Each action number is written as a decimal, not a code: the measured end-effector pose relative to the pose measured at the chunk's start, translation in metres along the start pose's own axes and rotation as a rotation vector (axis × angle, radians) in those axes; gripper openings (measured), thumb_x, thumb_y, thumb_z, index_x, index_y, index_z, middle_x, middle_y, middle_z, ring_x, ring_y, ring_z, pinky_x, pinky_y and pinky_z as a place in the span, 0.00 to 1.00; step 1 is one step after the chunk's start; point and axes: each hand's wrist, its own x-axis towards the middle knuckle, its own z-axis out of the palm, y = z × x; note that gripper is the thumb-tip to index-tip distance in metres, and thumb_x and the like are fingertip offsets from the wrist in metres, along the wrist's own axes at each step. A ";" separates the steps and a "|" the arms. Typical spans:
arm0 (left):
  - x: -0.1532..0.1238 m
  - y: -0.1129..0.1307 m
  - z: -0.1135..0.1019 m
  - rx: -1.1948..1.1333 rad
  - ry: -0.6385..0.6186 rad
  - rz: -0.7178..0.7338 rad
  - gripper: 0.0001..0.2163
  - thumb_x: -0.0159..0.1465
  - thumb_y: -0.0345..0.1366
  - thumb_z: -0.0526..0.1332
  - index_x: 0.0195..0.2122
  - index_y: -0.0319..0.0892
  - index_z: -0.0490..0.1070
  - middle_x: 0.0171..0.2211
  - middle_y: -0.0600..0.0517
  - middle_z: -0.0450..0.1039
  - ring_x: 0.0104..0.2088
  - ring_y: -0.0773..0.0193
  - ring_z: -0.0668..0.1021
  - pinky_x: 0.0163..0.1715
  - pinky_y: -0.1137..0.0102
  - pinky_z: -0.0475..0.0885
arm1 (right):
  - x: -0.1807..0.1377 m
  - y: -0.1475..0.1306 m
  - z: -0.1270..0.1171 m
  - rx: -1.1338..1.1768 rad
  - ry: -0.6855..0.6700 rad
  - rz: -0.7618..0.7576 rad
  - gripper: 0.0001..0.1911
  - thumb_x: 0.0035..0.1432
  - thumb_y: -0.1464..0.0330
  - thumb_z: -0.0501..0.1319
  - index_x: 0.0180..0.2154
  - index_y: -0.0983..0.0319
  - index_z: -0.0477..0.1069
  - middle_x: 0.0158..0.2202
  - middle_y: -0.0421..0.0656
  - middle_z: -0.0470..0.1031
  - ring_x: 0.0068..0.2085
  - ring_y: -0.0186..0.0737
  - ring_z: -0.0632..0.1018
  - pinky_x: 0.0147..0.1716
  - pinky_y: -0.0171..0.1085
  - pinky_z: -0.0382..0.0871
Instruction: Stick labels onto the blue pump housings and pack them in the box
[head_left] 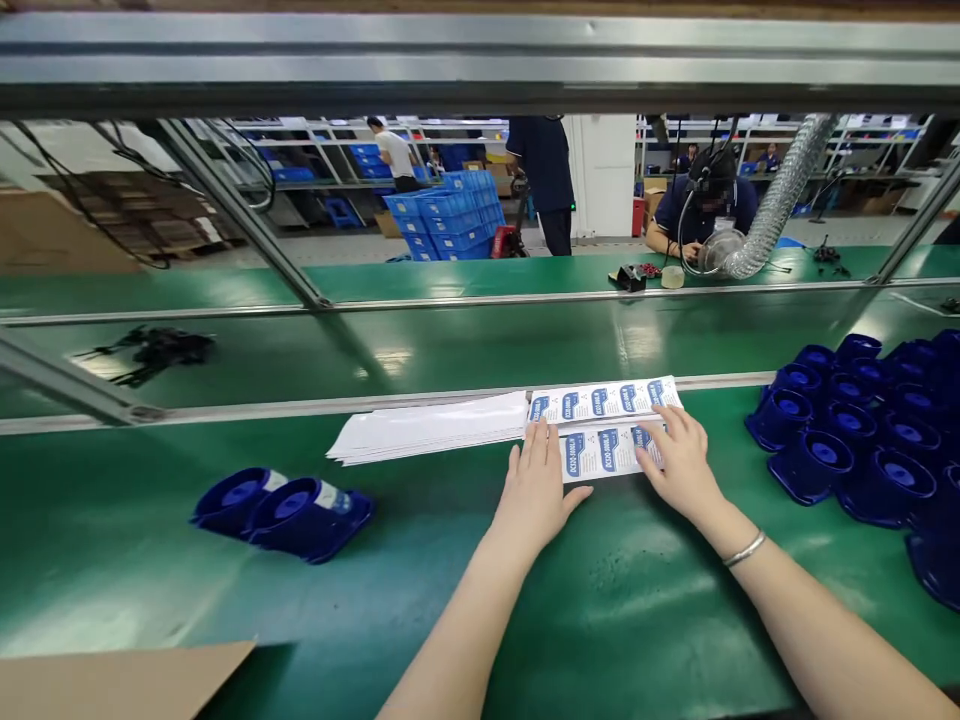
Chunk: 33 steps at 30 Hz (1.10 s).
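Two sheets of blue-and-white printed labels (600,425) lie on the green bench (450,560) in front of me. My left hand (534,490) rests flat, fingers stretched out, at the left end of the nearer sheet. My right hand (679,462) lies on that sheet's right end with its fingers spread; a thin bracelet circles the wrist. A stack of plain white sheets (431,428) fans out to the left of the labels.
Two blue plastic housings (289,510) lie on their sides at the left. Several more blue housings (862,430) crowd the right. A brown cardboard corner (112,680) sits at the bottom left. A seated person (705,205) works across the conveyor beside a flexible duct (780,200).
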 end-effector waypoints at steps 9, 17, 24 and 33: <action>-0.006 -0.012 0.033 0.046 -0.025 -0.116 0.40 0.69 0.52 0.51 0.71 0.27 0.41 0.73 0.34 0.39 0.73 0.47 0.48 0.67 0.47 0.54 | 0.045 -0.050 0.041 -0.029 -0.088 -0.282 0.15 0.65 0.66 0.62 0.52 0.59 0.72 0.65 0.51 0.66 0.66 0.60 0.63 0.63 0.65 0.52; -0.002 -0.009 0.030 0.077 -0.063 -0.064 0.34 0.69 0.48 0.46 0.70 0.28 0.52 0.72 0.38 0.43 0.72 0.47 0.53 0.66 0.42 0.51 | 0.038 -0.062 0.053 -0.023 -0.022 -0.448 0.08 0.67 0.72 0.58 0.35 0.62 0.73 0.58 0.49 0.74 0.63 0.50 0.68 0.63 0.55 0.58; 0.008 -0.019 0.035 0.134 -0.111 -0.050 0.40 0.66 0.54 0.44 0.70 0.26 0.49 0.73 0.38 0.41 0.72 0.45 0.51 0.64 0.41 0.53 | 0.044 -0.061 -0.012 0.229 0.215 -0.375 0.06 0.67 0.66 0.59 0.38 0.59 0.73 0.47 0.47 0.78 0.55 0.43 0.74 0.56 0.45 0.67; 0.015 -0.022 0.037 0.024 -0.081 -0.085 0.46 0.62 0.59 0.38 0.69 0.22 0.49 0.73 0.37 0.41 0.72 0.42 0.49 0.65 0.39 0.51 | 0.004 0.049 -0.108 -0.347 0.353 0.251 0.37 0.66 0.58 0.58 0.70 0.60 0.48 0.57 0.57 0.68 0.58 0.58 0.68 0.56 0.57 0.64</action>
